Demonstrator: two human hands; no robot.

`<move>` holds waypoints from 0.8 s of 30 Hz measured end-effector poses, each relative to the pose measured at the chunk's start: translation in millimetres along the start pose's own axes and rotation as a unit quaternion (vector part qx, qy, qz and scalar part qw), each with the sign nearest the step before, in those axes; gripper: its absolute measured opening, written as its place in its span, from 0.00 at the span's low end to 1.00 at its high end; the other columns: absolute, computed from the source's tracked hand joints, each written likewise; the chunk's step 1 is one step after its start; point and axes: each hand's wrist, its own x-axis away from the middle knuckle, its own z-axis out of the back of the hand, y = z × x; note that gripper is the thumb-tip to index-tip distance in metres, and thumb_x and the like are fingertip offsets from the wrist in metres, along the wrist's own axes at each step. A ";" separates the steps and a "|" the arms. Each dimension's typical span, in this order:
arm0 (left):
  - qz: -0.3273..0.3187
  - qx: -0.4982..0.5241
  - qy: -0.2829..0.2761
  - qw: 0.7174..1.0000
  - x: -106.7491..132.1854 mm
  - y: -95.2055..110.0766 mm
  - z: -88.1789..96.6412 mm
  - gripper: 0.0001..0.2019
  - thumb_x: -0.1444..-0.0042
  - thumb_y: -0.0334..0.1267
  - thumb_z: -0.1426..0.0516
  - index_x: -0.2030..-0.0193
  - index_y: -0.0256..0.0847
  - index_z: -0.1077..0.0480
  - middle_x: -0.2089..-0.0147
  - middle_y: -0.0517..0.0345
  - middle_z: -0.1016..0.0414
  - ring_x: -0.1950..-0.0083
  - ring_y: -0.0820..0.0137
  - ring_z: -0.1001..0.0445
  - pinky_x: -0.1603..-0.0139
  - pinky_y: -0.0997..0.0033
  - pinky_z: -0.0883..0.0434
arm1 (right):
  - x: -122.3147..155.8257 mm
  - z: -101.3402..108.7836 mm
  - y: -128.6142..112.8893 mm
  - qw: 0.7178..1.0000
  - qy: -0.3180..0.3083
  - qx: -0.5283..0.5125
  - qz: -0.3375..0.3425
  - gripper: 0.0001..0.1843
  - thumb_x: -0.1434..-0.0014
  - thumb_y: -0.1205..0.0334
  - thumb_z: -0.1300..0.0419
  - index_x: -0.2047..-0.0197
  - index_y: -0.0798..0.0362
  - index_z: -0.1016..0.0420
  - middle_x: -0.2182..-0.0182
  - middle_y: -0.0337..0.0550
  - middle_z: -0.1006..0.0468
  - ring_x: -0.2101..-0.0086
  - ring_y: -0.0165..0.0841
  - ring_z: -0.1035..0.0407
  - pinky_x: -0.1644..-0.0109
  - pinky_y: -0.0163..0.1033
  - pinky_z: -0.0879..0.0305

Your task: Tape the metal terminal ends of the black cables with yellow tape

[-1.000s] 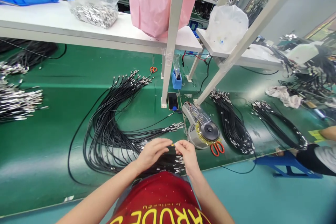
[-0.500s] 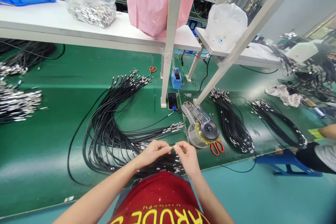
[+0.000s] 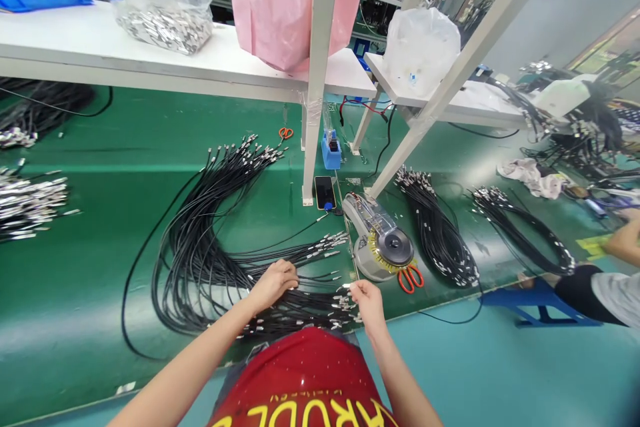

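My left hand (image 3: 274, 282) rests with curled fingers on a big bundle of black cables (image 3: 210, 247) with silver connector ends, spread over the green table (image 3: 75, 267). My right hand (image 3: 367, 300) is a little to the right, fingers pinched on the silver end of one cable near the table's front edge. A tape dispenser (image 3: 383, 247) stands just beyond my right hand. Red-handled scissors (image 3: 410, 277) lie against the dispenser's base.
A white shelf post (image 3: 313, 80) rises mid-table, with a phone (image 3: 325, 192) and a blue holder (image 3: 331, 152) at its foot. Two more cable bundles (image 3: 440, 233) lie to the right. Bags of parts sit on the shelf (image 3: 100, 47). Another person's arm (image 3: 620, 243) is at far right.
My hands were together, working one small yellowish piece between their fingertips. They have since drawn apart: the left dropped onto the cable bundle, the right moved down and right, pinching a cable end.
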 end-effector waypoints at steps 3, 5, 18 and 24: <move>0.008 -0.005 -0.004 1.000 2.0 -12.2 2.4 0.12 0.36 0.45 0.45 0.57 0.43 0.22 0.56 0.51 0.23 0.54 0.62 0.29 0.49 0.63 0.34 | 3.2 4.8 18.4 0.999 0.000 0.036 -0.014 0.15 0.49 0.52 0.42 0.80 0.52 0.28 0.86 0.37 0.30 0.81 0.34 0.35 0.75 0.35 0.43; 0.026 -0.012 0.005 1.000 -7.7 -9.0 3.8 0.13 0.36 0.44 0.46 0.51 0.43 0.24 0.53 0.51 0.24 0.51 0.61 0.30 0.46 0.62 0.34 | 4.6 10.1 19.8 0.998 0.009 0.065 -0.015 0.10 0.52 0.56 0.39 0.80 0.51 0.26 0.84 0.38 0.27 0.79 0.35 0.33 0.73 0.35 0.43; 0.064 0.042 0.001 0.997 -86.6 21.0 -49.8 0.09 0.36 0.34 0.51 0.61 0.38 0.30 0.64 0.52 0.27 0.60 0.63 0.29 0.53 0.62 0.32 | 12.0 109.9 -6.9 0.978 0.185 0.096 0.023 0.17 0.39 0.50 0.47 0.62 0.53 0.23 0.71 0.44 0.20 0.73 0.38 0.26 0.65 0.40 0.32; 0.074 0.218 -0.016 0.973 -71.3 37.9 -17.9 0.17 0.37 0.46 0.49 0.50 0.39 0.26 0.61 0.54 0.21 0.63 0.67 0.26 0.58 0.68 0.29 | -44.5 162.5 -11.0 0.949 0.204 0.237 0.038 0.19 0.39 0.56 0.49 0.55 0.55 0.22 0.57 0.52 0.19 0.56 0.41 0.27 0.52 0.42 0.35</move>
